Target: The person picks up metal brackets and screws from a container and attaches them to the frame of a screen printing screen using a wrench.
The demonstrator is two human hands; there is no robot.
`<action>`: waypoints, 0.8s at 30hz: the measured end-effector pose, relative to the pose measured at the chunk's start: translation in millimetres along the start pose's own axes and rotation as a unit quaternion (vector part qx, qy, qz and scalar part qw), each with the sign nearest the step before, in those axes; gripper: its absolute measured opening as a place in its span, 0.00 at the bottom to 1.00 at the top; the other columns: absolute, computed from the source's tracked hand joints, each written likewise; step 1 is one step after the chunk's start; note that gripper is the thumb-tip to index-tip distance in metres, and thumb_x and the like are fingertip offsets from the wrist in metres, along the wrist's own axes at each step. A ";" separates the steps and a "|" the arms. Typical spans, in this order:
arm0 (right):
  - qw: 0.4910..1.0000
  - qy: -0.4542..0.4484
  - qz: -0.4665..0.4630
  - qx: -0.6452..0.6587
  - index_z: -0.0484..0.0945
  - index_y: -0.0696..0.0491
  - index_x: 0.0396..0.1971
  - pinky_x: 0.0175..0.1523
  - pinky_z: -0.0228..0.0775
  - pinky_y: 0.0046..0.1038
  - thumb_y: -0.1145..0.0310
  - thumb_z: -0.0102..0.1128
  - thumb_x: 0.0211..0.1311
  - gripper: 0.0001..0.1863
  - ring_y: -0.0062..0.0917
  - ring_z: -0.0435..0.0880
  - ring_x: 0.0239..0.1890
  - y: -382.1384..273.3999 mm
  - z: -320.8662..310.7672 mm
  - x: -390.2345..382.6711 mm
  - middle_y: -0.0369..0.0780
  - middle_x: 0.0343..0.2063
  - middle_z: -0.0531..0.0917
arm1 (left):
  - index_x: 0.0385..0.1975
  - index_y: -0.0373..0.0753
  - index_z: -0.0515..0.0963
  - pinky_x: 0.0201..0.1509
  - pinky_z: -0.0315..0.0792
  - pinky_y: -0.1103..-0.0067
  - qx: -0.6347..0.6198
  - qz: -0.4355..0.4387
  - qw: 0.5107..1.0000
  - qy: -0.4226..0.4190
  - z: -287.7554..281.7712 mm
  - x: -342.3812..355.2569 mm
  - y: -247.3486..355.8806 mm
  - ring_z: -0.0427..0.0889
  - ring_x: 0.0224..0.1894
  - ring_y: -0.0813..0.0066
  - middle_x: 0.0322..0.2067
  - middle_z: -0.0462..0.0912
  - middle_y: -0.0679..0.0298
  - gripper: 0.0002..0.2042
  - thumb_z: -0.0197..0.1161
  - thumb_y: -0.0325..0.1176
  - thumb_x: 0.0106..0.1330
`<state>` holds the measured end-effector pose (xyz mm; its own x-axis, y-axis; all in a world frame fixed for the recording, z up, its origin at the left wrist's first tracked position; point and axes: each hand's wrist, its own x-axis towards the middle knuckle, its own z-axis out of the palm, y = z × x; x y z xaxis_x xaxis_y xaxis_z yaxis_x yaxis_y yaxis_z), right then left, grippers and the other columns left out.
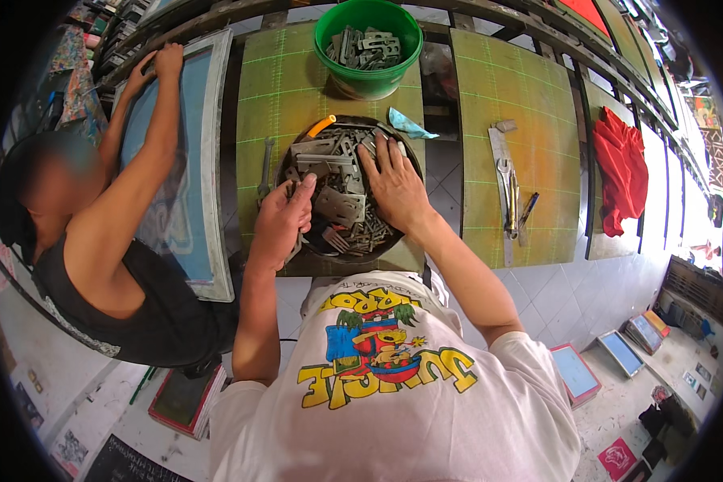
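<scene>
Grey flat metal piece [320, 169] pinched in your left fingers [305, 189]; beneath, the round black pan [353, 259] still holds mixed metal hardware [341, 206]; beyond, the green plastic bucket [368, 85] already has brackets [367, 48]; your right fingers [388, 157] spread across the hardware.

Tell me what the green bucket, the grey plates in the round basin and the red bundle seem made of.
Green bucket: probably plastic, by its smooth, glossy wall. Grey plates: likely metal, dull, thin and hard-edged; which metal stays unclear. Red bundle: looks like matte fabric, given its soft folds.
</scene>
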<state>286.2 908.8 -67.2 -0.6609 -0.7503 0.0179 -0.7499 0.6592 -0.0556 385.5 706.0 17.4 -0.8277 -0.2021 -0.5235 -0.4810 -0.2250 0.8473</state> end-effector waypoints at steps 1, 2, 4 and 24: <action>1.000 0.020 -0.020 -0.013 0.62 0.56 0.72 0.70 0.63 0.39 0.71 0.62 0.58 0.40 0.51 0.67 0.68 0.9 1.4 2.1 0.60 0.66 0.67 | 0.24 0.44 0.64 0.26 0.61 0.82 -0.003 -0.001 1.000 0.003 -4.7 -1.0 -3.1 0.61 0.21 0.85 0.19 0.59 0.75 0.22 0.61 0.49 0.76; 0.998 0.040 -0.040 -0.026 0.62 0.55 0.72 0.68 0.66 0.39 0.71 0.62 0.58 0.39 0.50 0.71 0.66 3.3 3.1 4.1 0.59 0.64 0.70 | 0.24 0.44 0.64 0.26 0.61 0.82 -0.004 -0.007 1.000 0.008 -7.9 -2.0 -5.1 0.61 0.21 0.85 0.19 0.59 0.75 0.21 0.61 0.49 0.76; 0.997 0.050 -0.050 -0.010 0.66 0.53 0.68 0.61 0.72 0.39 0.72 0.60 0.60 0.34 0.46 0.77 0.58 10.2 1.0 8.5 0.55 0.56 0.75 | 0.24 0.44 0.64 0.26 0.61 0.82 -0.009 -0.018 1.000 0.017 -10.9 -3.7 -9.5 0.61 0.21 0.85 0.19 0.60 0.75 0.21 0.61 0.49 0.76; 0.992 0.054 -0.036 0.111 0.70 0.59 0.62 0.58 0.77 0.40 0.65 0.62 0.60 0.30 0.54 0.74 0.62 -90.4 -20.6 -42.1 0.62 0.62 0.71 | 0.32 0.29 0.75 0.32 0.71 0.63 0.377 0.173 0.904 0.107 19.6 16.0 -7.2 0.79 0.27 0.50 0.25 0.80 0.48 0.24 0.55 0.49 0.78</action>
<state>381.3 881.8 -42.4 -0.6145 -0.7772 0.1357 -0.7779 0.5682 -0.2682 370.1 723.0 4.7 -0.9303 -0.3332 -0.1535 -0.3314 0.5841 0.7410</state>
